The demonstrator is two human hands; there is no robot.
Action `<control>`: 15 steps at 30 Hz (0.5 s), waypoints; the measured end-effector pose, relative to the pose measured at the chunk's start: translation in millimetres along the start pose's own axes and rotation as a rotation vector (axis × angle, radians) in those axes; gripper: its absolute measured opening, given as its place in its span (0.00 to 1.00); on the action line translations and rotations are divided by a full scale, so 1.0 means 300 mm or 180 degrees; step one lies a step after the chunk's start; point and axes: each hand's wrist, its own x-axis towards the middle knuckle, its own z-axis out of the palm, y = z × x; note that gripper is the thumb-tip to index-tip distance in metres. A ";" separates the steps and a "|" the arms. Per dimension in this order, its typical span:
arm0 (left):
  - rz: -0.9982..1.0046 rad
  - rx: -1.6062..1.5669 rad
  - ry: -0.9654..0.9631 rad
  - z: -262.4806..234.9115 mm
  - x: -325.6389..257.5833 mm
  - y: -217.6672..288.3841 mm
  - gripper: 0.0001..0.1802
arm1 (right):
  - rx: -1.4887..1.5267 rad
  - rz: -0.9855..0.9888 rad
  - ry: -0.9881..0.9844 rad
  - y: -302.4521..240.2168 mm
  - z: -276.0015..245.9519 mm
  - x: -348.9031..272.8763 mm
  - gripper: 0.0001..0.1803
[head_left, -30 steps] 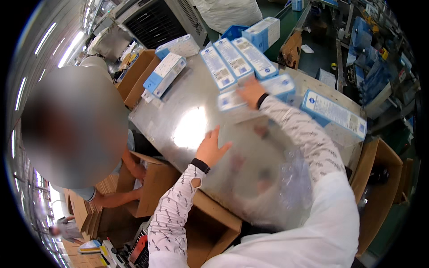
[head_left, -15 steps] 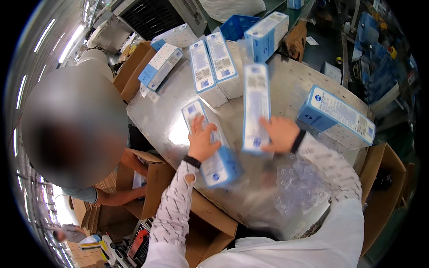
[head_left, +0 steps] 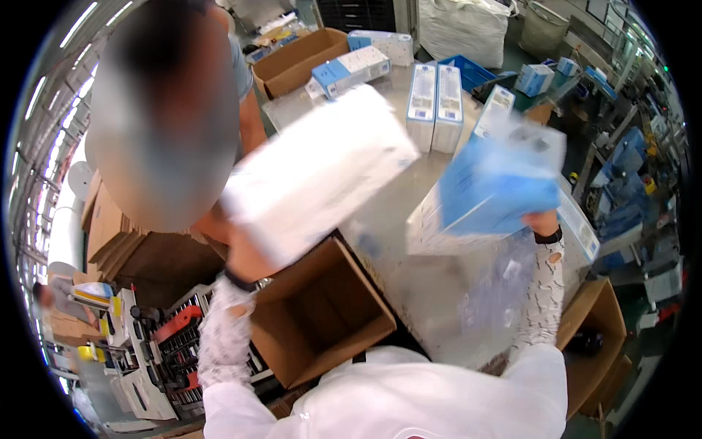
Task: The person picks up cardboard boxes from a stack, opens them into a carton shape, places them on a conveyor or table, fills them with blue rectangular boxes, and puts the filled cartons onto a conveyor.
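Note:
My left hand grips the lower left end of a white carton box, held tilted and blurred by motion. Only a plain pale face of it shows, and most of my fingers are hidden behind it. At the right, my right hand holds a blue-and-white carton box by its right end, also smeared by motion and raised over the table. Between my arms, below both boxes, an open brown cardboard box stands with its inside showing.
On the metal table lie clear plastic pieces. Two upright blue-and-white boxes stand farther back, near a blue crate. A co-worker's arm is close at the left. Another brown box stands at the right.
Both hands have lifted boxes off the table. My left hand has swung left with one, my right hand rightward with the other. The view has turned, showing more of the open brown box.

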 end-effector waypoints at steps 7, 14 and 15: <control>-0.0224 -0.0907 0.0037 0.015 -0.567 -0.079 0.34 | 0.2893 -0.0845 0.2379 0.417 0.376 -0.094 0.31; -0.0388 0.1126 -0.0780 0.958 -0.686 -0.597 0.26 | -0.1426 -0.1012 -0.1536 0.263 1.009 0.068 0.39; -0.0640 0.0923 -0.0633 1.031 -0.669 -0.582 0.25 | -0.0649 -0.0771 -0.0912 0.258 1.178 0.105 0.44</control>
